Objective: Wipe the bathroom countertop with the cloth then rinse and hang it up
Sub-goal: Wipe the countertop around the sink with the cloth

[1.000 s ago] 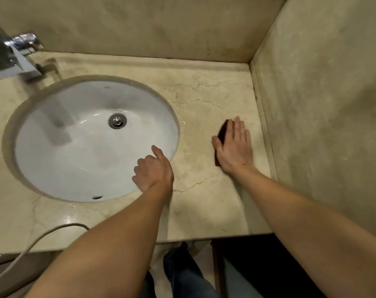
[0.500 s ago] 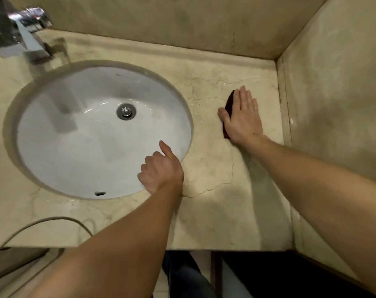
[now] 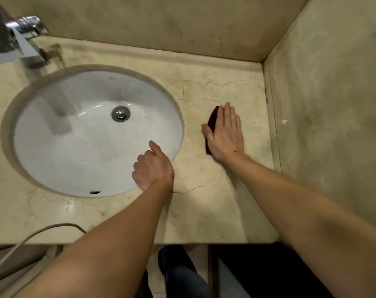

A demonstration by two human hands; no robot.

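Observation:
A dark maroon cloth (image 3: 212, 119) lies flat on the beige marble countertop (image 3: 204, 211), to the right of the sink. My right hand (image 3: 225, 134) presses down on it with fingers straight and together, so only the cloth's left edge shows. My left hand (image 3: 153, 168) is curled into a loose fist, resting on the sink's front right rim with nothing in it.
The oval white basin (image 3: 75, 147) with a metal drain (image 3: 120, 114) fills the left of the counter. A chrome tap (image 3: 17, 41) stands at the back left. Marble walls (image 3: 333, 104) close the back and right. A white cord (image 3: 32, 235) hangs over the front edge.
My right hand has slid the cloth along the counter beside the sink, away from me and back. The left hand has stayed on the basin rim.

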